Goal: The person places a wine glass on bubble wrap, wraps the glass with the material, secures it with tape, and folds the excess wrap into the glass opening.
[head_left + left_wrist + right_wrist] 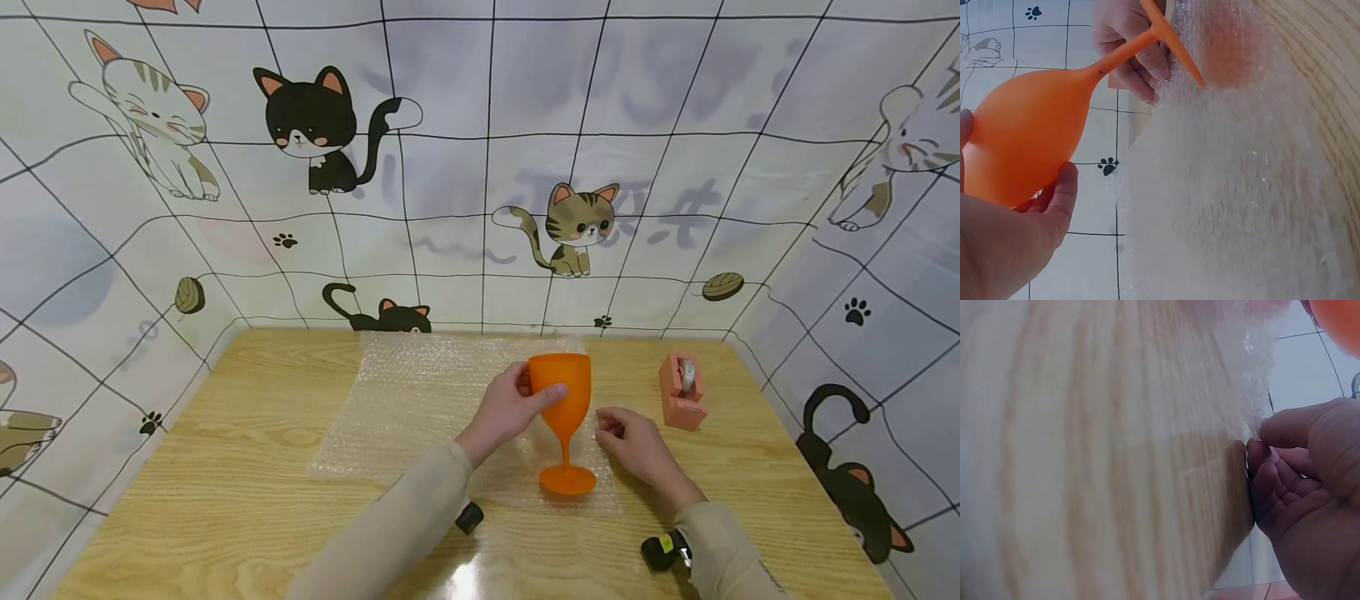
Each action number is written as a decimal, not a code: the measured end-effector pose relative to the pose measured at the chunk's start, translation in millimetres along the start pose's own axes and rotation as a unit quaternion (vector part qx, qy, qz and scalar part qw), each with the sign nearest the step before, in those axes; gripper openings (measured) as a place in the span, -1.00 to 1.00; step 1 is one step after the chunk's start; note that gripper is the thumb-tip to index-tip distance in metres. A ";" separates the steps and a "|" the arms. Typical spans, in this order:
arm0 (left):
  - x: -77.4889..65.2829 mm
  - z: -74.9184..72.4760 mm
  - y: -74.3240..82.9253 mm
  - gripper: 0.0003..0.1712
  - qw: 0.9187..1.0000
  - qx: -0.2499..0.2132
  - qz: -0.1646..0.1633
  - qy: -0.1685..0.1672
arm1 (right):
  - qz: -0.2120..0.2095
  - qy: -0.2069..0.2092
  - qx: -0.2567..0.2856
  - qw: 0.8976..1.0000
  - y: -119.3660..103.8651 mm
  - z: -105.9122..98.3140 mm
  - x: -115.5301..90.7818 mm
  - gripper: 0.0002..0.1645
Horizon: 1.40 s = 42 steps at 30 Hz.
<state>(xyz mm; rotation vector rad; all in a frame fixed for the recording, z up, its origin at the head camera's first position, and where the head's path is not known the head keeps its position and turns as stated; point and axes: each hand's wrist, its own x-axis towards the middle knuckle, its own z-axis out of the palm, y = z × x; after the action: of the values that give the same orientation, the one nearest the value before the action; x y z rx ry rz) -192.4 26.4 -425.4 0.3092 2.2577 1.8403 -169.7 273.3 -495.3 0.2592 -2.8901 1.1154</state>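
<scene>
My left hand (512, 406) grips an orange goblet (567, 383) by its bowl, thumb on the near side and fingers behind. In the head view the goblet stands stem down over a sheet of bubble wrap (420, 400) spread flat on the table. In the left wrist view its foot (1175, 47) is tilted, partly raised from the wrap, and casts an orange tint on it. Just right of the goblet, my right hand (637, 442) pinches the right edge of the bubble wrap (1254, 381) between thumb and finger, low at the tabletop.
A pink tape dispenser (682, 392) with a roll of tape stands right of the bubble wrap, beyond my right hand. The wooden table (247, 433) meets cat-patterned cloth (450, 167) at its back and sides.
</scene>
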 end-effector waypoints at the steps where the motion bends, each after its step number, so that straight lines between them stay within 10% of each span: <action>1: 1.3 0.5 -0.5 -0.26 1.000 0.000 -0.005 0.001 | 0.000 -0.001 0.001 1.000 -0.1 0.0 -0.1 -0.60; 19: 15.4 12.1 -11.0 -0.26 0.997 -0.004 -0.083 0.006 | 0.016 -0.005 0.007 1.000 -0.6 -0.1 -0.4 -0.58; 42: 18.3 19.2 -20.7 -0.28 0.994 0.029 -0.106 0.012 | 0.008 -0.002 0.012 1.000 1.3 0.4 0.6 -0.59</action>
<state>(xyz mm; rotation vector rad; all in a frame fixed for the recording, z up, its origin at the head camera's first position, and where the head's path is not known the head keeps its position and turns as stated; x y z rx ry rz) -204.9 45.6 -450.0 0.0547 2.2641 1.6826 -170.4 273.9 -496.5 0.2400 -2.8879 1.1550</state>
